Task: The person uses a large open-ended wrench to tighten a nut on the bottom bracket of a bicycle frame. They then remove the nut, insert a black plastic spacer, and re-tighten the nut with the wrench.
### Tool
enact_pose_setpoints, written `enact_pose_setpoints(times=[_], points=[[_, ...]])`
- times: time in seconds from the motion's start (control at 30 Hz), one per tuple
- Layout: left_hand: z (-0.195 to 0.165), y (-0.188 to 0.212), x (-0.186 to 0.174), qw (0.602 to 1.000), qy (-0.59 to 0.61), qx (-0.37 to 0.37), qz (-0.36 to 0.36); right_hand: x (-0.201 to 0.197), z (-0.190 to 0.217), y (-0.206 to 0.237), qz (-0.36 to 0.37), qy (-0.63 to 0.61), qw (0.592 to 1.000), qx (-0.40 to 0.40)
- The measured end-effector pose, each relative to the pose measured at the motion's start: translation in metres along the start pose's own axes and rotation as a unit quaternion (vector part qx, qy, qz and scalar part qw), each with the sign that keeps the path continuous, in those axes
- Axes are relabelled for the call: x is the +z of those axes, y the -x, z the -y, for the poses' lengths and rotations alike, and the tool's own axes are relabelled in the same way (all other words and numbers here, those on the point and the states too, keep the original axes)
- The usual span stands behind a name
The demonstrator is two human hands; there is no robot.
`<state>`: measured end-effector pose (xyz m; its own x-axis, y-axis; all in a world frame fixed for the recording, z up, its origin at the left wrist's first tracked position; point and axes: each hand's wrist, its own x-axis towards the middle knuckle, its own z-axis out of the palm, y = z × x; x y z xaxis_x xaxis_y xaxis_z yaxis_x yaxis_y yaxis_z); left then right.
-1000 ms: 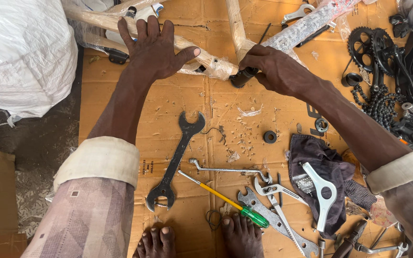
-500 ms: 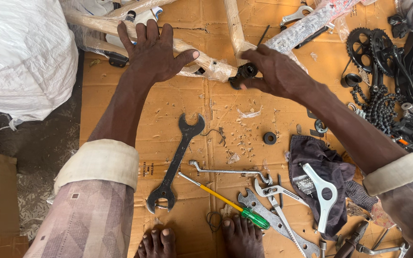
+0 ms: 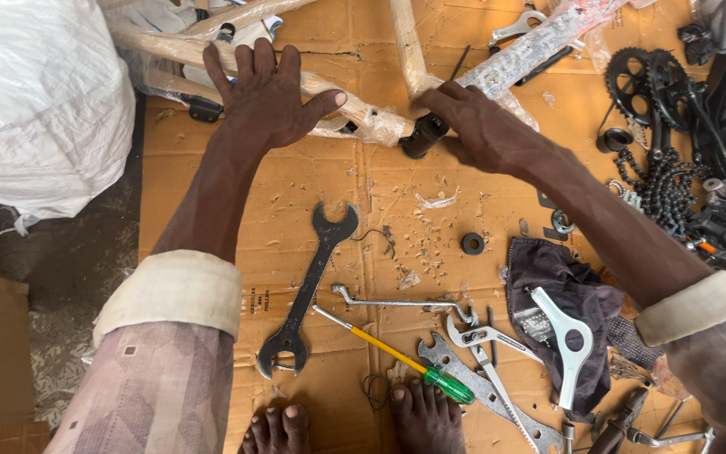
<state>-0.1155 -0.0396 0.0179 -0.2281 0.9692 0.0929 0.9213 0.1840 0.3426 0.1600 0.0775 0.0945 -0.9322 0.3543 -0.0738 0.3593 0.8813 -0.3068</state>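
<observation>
Cardboard floor sheet (image 3: 313,193): left hand (image 3: 266,101) flat, steadying paper-wrapped bicycle frame (image 3: 363,113); right hand (image 3: 481,126) clamped on its black bracket shell (image 3: 422,139), probably next turned.

Bright, even daylight, soft shadows, sharp focus, slight wide-angle stretch at the edges

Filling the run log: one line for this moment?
left hand: flat on wrapped frame tube | right hand: at black frame shell | big wrench: on cardboard

Tan wrapped bicycle frame (image 3: 355,105); brown cardboard (image 3: 380,210); black double-ended wrench (image 3: 308,286); yellow-shafted, green-handled screwdriver (image 3: 397,357); dark purple rag (image 3: 565,286); white sack (image 3: 35,101); pinkish diamond-patterned sleeves with cream cuffs (image 3: 170,290).
</observation>
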Motion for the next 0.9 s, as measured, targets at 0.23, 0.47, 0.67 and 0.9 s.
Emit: enact_pose_setpoints(times=[0.23,0.47,0.67,0.9], points=[[0.001,-0.004,0.003,1.0,-0.024,-0.005,-0.004,0.004,0.003,0.0,0.003,0.049,0.999,-0.008],[0.0,-0.001,-0.001,0.998,-0.007,-0.037,0.049,0.013,0.005,-0.001,0.026,0.069,0.989,0.126],[0.0,-0.004,0.001,0.999,-0.022,0.013,-0.019,0.005,0.004,0.002,-0.054,0.04,0.998,0.0],[0.001,0.001,0.0,1.0,-0.01,0.001,0.007,0.004,0.005,-0.003,-0.002,0.069,0.997,-0.024]])
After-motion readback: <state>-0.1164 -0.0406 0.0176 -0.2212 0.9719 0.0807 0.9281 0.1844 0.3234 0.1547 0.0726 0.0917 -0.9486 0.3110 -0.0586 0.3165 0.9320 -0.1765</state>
